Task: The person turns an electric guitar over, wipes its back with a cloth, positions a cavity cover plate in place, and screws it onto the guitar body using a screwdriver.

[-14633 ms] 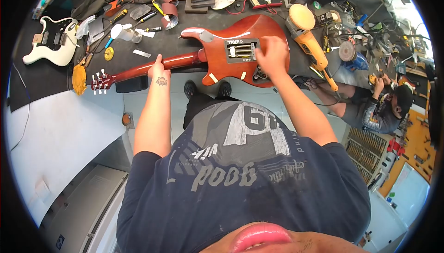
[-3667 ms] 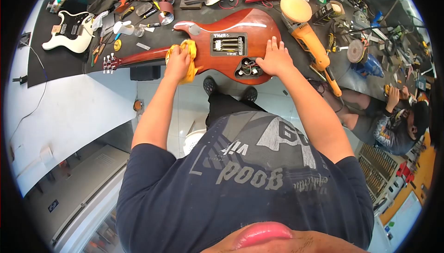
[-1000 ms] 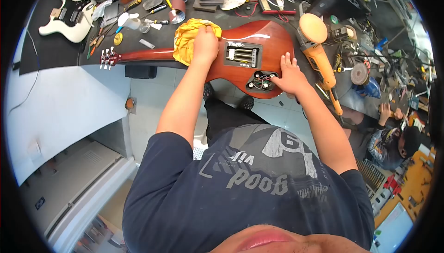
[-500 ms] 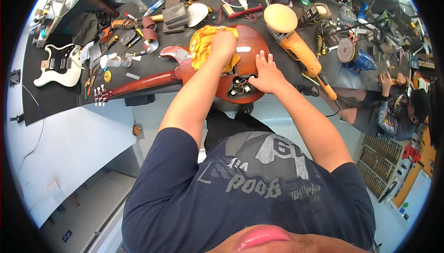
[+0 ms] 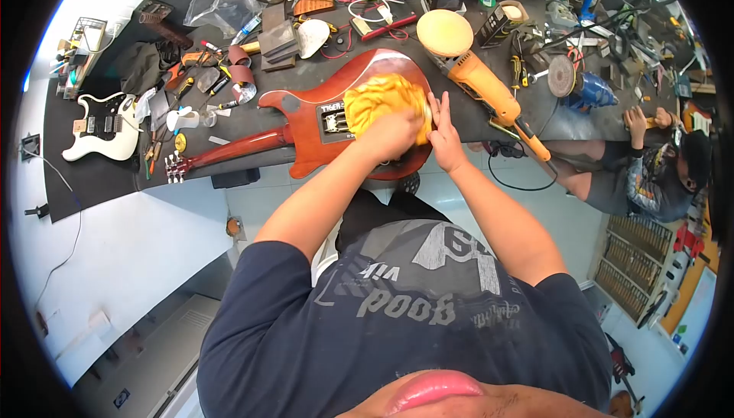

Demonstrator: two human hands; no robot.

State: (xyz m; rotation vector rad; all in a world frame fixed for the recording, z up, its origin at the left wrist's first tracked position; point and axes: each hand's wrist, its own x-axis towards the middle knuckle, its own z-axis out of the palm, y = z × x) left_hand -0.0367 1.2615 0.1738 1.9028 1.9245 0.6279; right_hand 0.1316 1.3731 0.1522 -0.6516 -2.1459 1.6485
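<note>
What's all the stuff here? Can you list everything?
Flat workbench: 1, black, across the top.
Glossy wooden guitar: 1, red-brown, back-up on the bench.
Crumpled cloth: 1, yellow, on that guitar.
Guitar body with black plate: 1, white, bench's left end.
Power tool with round pad: 1, orange-yellow, beside the wooden guitar.
Power tool with round disc: 1, blue, farther right.
Plastic bag: 1, see-through, back left.
Flat blocks: several, grey, behind the wooden guitar.
Small tools and bits: too many to count, mixed colours, over the bench.
Person in a cap: 1, dark clothes, far right.
Printed T-shirt: 1, navy, bottom.
Left hand: 1, bare, on the cloth.
Right hand: 1, bare, at the wooden guitar's edge.
</note>
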